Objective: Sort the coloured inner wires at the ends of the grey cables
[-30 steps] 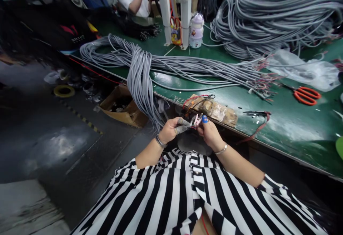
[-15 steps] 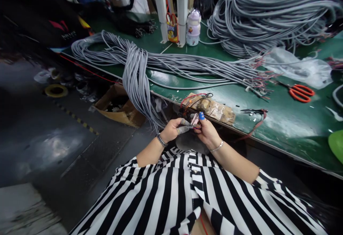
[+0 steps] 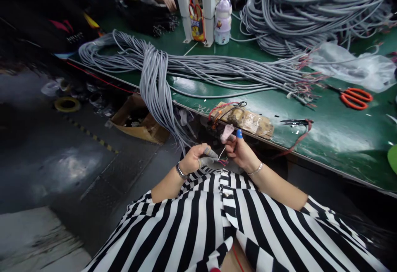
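My left hand (image 3: 198, 157), with grey covers on its fingertips, pinches the end of a grey cable. Thin coloured wires (image 3: 222, 162) fan out from that end, and a white strand (image 3: 222, 153) runs up to my right hand. My right hand (image 3: 240, 152), with a blue cover on the thumb, is closed on the strand's end. A pale pink scrap (image 3: 227, 133) sticks up at its fingers. Grey cables (image 3: 158, 90) hang over the table edge down towards my left hand, from a long bundle (image 3: 217, 67) on the green table (image 3: 198, 106).
A wooden block (image 3: 248, 121) with wires sits at the table edge, with black snips (image 3: 294, 122) and orange-handled scissors (image 3: 356, 98) to its right. Behind stand a bottle (image 3: 223, 22), a post (image 3: 209, 11) and a cable heap (image 3: 304, 11). A person's hand (image 3: 169, 3) shows at the back.
My hands have moved apart, with the white strand now stretched between them and the coloured wires showing. The view has shifted slightly. The other person's hand has come into view at the back.
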Demonstrator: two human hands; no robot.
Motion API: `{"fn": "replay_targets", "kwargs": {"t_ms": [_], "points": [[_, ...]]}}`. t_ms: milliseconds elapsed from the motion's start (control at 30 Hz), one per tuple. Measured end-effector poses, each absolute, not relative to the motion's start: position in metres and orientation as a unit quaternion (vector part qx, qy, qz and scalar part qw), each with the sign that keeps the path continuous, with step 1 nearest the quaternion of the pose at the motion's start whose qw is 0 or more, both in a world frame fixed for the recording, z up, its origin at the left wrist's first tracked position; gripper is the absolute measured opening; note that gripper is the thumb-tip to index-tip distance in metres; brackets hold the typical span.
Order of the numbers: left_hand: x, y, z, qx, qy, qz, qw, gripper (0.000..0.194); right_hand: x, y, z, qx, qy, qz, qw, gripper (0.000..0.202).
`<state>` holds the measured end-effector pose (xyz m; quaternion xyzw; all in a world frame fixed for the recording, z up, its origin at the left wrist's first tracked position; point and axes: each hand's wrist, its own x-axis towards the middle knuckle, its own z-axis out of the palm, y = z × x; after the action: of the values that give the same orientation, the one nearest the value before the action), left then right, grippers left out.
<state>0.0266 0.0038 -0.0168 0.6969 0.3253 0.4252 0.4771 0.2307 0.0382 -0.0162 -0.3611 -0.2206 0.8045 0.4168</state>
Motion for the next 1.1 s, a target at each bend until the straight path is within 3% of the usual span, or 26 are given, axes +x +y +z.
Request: {"fn": "replay_targets", "kwargs": {"t_ms": [300,800,1100], "points": [[0.017,-0.006,-0.013,0.722,0.358,0.457,0.376,0.025,0.237,0.041,-0.005,-0.342,-0.265,0.819,0.377,0.058],[0.043,0.032,-0.013,0.650,0.383,0.476,0.453,0.029,0.227,0.051,0.001,-0.369,-0.266,0.778,0.435,0.051],[0.036,0.014,-0.019,0.677,0.394,0.446,0.433,0.030,0.223,0.046,-0.009,-0.367,-0.253,0.775,0.448,0.056]]}}
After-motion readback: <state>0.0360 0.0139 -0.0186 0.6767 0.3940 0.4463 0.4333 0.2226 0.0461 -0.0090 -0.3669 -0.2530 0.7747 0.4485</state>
